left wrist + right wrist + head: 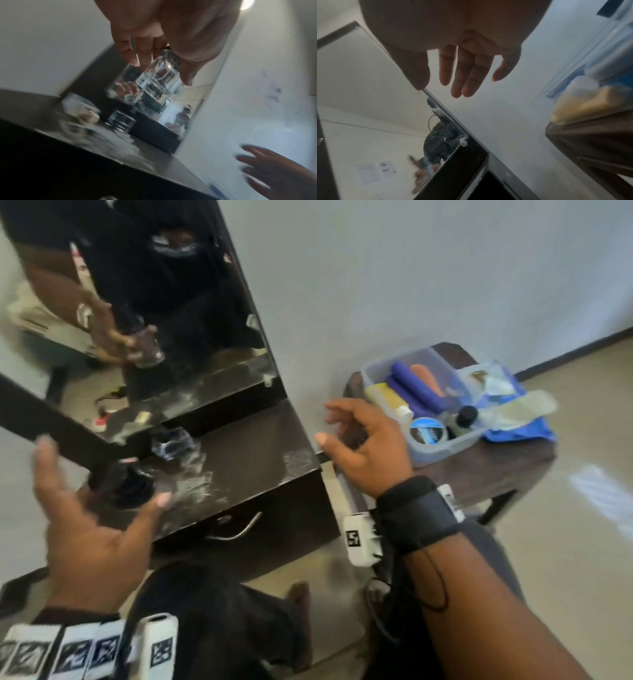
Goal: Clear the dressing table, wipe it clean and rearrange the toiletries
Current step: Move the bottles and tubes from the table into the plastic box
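My left hand [102,481] grips a clear glass perfume bottle [135,487] with a dark top, just above the left part of the dark dressing table [246,453]. The left wrist view shows the bottle [161,78] pinched between thumb and fingers [130,54]. A second glass bottle [171,443] stands on the tabletop near the mirror [137,302]. White dusty smears [195,484] cover the top. My right hand [342,426] hovers open past the table's right edge, holding nothing; its fingers [462,75] are straight.
A clear plastic tub [442,448] of toiletries sits on a brown stool [496,470] to the right, with its lid [520,405] and a blue cloth [524,436] beside it. A small whitish jar [80,108] stands at the table's back. A drawer handle [239,530] is below.
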Demonstrator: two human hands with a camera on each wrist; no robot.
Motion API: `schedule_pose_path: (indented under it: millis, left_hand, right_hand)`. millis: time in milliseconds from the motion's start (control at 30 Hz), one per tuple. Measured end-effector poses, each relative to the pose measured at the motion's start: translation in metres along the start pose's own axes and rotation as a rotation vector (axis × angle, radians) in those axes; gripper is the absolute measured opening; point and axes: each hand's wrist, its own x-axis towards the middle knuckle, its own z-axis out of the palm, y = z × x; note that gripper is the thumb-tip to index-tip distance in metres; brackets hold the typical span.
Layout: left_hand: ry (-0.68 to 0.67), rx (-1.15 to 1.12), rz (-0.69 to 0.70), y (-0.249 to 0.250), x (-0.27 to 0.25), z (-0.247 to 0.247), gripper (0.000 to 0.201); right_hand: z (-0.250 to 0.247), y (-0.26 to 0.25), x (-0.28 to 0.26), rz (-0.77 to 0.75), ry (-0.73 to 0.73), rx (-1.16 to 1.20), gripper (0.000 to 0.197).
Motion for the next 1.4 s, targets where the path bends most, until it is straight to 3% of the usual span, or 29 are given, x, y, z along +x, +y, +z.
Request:
schedule_pose_path:
  millis: [100, 167, 233, 333, 433, 567, 667, 767, 900, 1000, 1133, 1300, 1400]
  left_hand:
    - [-0.223, 0.003, 0.358, 0.077, -0.047, 0.052, 0.120]
    - [-0.371, -0.004, 0.583, 0.101, -0.057, 0.081, 0.118]
    - [-0.464, 0.029, 0.680, 0.117, -0.054, 0.103, 0.106]
    - [-0.593, 0.029, 0.753, 0.139, -0.050, 0.131, 0.104]
    - [-0.617, 0.007, 0.808, 0.161, -0.040, 0.152, 0.108]
    - [-0.656, -0.072, 0.762, 0.189, -0.026, 0.184, 0.100]
    - [-0.706, -0.157, 0.670, 0.196, -0.021, 0.214, 0.112]
    - [-0.732, -0.150, 0.613, 0.200, -0.019, 0.230, 0.123]
    - [-0.774, -0.105, 0.587, 0.201, -0.024, 0.238, 0.101]
    - [-0.848, 0.090, 0.614, 0.195, -0.028, 0.249, 0.078]
    - [-1.024, 0.369, 0.594, 0.182, -0.035, 0.262, 0.065]
    - [-1.082, 0.381, 0.630, 0.176, -0.042, 0.267, 0.064]
    - [-1.092, 0.376, 0.632, 0.176, -0.042, 0.267, 0.063]
  right_hand:
    - [-0.005, -0.011, -0.007, -0.001, -0.201, 0.080, 0.063]
    - [-0.010, -0.013, -0.010, 0.011, -0.322, 0.079, 0.076]
    - [-0.016, -0.010, -0.010, 0.027, -0.385, 0.059, 0.083]
    - [-0.026, -0.002, -0.007, 0.032, -0.420, 0.041, 0.081]
    - [-0.033, 0.004, -0.001, 0.017, -0.304, 0.023, 0.071]
    - [-0.041, 0.019, 0.008, 0.109, -0.019, 0.071, 0.057]
    - [-0.046, 0.028, 0.011, 0.171, 0.138, 0.149, 0.037]
    - [-0.055, 0.035, 0.016, 0.297, 0.390, 0.216, 0.027]
    - [-0.069, 0.047, 0.021, 0.392, 0.621, 0.170, 0.027]
    - [-0.070, 0.051, 0.021, 0.384, 0.601, 0.046, 0.034]
    - [-0.068, 0.056, 0.022, 0.431, 0.572, -0.059, 0.043]
    - [-0.065, 0.060, 0.024, 0.497, 0.498, -0.120, 0.052]
    - [-0.066, 0.058, 0.025, 0.515, 0.496, -0.164, 0.047]
